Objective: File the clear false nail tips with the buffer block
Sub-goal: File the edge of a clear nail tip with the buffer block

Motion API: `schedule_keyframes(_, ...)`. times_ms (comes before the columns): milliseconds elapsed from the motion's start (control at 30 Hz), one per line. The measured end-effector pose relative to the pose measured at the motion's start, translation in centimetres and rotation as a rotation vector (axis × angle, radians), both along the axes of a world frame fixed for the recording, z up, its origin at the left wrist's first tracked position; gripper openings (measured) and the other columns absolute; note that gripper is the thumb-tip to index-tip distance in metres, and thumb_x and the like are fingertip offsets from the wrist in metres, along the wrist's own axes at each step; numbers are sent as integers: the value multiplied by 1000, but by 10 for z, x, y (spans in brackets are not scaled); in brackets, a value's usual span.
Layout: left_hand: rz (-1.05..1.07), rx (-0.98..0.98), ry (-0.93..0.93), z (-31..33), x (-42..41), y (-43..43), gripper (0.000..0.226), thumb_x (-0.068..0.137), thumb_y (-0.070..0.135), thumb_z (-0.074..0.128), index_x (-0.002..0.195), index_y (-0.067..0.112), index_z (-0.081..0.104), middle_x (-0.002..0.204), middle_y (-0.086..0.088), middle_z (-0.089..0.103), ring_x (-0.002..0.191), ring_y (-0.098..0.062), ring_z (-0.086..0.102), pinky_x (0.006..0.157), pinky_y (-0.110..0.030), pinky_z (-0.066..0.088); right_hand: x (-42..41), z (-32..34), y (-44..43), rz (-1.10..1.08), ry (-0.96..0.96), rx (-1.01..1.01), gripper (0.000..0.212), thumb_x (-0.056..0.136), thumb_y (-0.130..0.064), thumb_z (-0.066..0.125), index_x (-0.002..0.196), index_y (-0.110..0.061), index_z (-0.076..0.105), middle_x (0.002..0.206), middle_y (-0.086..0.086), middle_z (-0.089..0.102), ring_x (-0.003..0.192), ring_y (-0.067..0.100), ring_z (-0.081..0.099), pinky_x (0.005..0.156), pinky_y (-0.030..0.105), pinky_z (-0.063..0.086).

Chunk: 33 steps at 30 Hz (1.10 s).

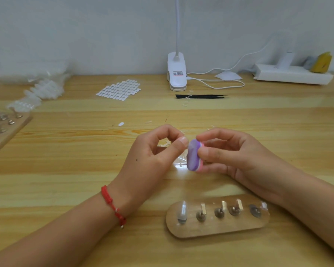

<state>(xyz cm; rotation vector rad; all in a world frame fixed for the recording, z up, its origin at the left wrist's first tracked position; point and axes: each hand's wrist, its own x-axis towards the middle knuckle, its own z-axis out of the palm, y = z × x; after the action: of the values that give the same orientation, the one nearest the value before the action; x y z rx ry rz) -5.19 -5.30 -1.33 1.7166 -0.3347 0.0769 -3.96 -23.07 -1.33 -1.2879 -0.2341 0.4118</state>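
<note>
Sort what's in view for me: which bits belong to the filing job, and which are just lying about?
In the job: buffer block, gripped by right hand; left hand pinching beside it; loose clear tips; wooden holder.
Lying about: tweezers, clip lamp, sticker sheet, power strip.

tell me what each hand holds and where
Right hand pinches the buffer block by its pink edge. Left hand pinches thumb to forefinger beside it; a nail tip there cannot be told.

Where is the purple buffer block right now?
The buffer block sits mid-frame in the head view, pinched by the right hand, next to the left hand and just beyond the wooden stand.
</note>
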Motion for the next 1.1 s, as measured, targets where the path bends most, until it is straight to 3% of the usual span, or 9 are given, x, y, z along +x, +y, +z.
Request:
schedule_keyframes(100,-21,9,11,0,0,0,22,91,7,56,69,12,54,42,14,42,38,0,26,41,-12,21,1,-1,-1,-60,11,49,20,59,-15,77,79,-19,79,80,5,74,73,17,73,65,24,58)
schedule_keyframes(300,22,16,-7,-1,0,1,23,91,11,58,68,16,56,42,14,40,41,-5,26,42,-19,20,1,1,-4,48,9,-29,21,62,-13,81,82,-19,79,85,8,75,75,19,73,65,25,58)
schedule_keyframes(533,46,4,-43,-2,0,1,20,91,14,59,72,15,56,42,16,44,39,-1,26,41,-13,21,1,2,-4,111,-2,-37,24,60,-11,86,81,-19,79,82,6,74,73,16,72,65,25,58)
schedule_keyframes(733,10,-41,-36,-3,0,1,15,81,27,58,71,16,59,42,14,39,41,-3,24,41,-16,19,5,0,-6,-6,101,130,18,67,-11,79,82,-20,79,83,7,74,74,16,73,66,23,57)
schedule_keyframes(867,-44,-18,-22,-2,-1,1,19,84,25,66,70,15,59,44,15,40,40,-3,25,41,-16,19,3,-1,-4,8,34,52,22,62,-18,79,84,-20,79,84,5,74,77,16,73,68,23,57)
schedule_keyframes(1100,-36,-15,-55,-1,-3,0,16,83,27,66,70,19,60,57,7,48,39,-5,27,41,-17,20,3,0,-6,42,13,23,19,66,-12,80,83,-21,79,85,6,75,77,17,73,69,25,58)
